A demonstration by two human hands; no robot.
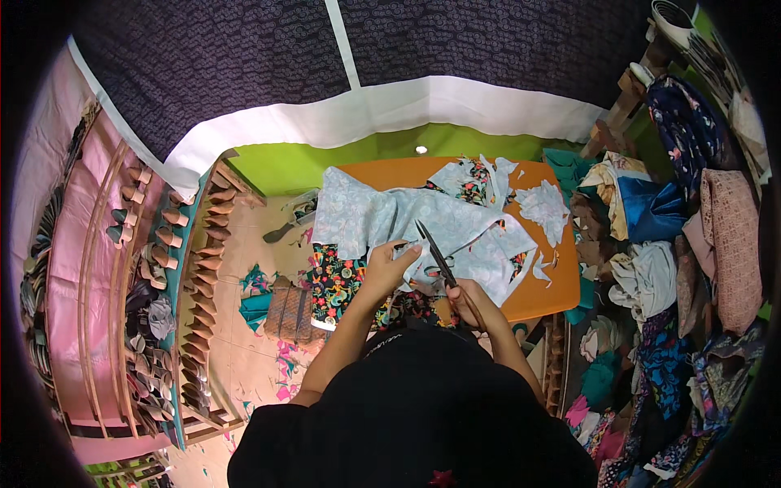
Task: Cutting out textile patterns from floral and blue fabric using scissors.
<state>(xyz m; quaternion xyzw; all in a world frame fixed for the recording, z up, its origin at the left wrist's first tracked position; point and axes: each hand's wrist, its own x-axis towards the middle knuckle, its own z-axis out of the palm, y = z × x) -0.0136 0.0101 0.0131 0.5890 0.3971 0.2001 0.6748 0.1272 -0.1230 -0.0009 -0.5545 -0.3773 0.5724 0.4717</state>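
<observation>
One pair of scissors (435, 254), one pale blue cloth (382, 215), two hands.

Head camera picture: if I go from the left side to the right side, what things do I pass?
Pink cloth → wooden shoe rack → left hand → scissors → orange table → pile of folded fabrics.

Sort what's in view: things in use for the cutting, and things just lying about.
In use:
left hand
right hand
scissors
pale blue fabric
orange table

Lying about:
heap of folded cloth
floor scraps
rack of wooden pieces
</observation>
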